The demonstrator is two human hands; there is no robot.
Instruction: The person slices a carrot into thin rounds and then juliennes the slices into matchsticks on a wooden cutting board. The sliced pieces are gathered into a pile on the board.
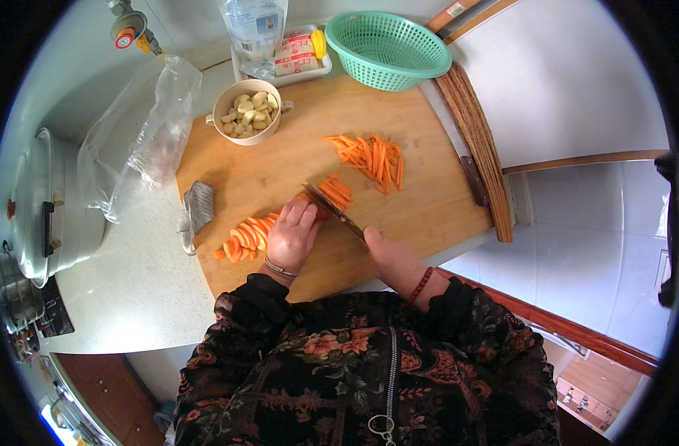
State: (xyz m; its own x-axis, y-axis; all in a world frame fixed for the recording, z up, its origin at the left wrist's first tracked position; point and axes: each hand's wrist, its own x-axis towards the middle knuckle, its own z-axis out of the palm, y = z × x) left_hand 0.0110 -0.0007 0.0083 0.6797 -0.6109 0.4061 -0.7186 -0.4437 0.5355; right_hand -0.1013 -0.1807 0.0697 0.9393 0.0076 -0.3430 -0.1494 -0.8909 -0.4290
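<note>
My left hand (292,231) presses down on a fanned row of carrot slices (249,236) on the wooden cutting board (261,173). In my right hand (392,257) is the handle of a kitchen knife (334,211), its blade slanting up and left beside the left fingertips. Freshly cut carrot strips (335,191) lie just right of the blade. Farther up and right is a looser pile of carrot strips (376,159). A two-handled bowl of peeled garlic cloves (247,139) stands at the board's upper left.
A green plastic colander (388,50) and a white tray (303,79) with packets stand behind the board. A grey cloth (199,207) lies at its left edge, near a clear plastic bag (150,150) and a metal pot (74,217). A second knife (473,179) lies along the right edge.
</note>
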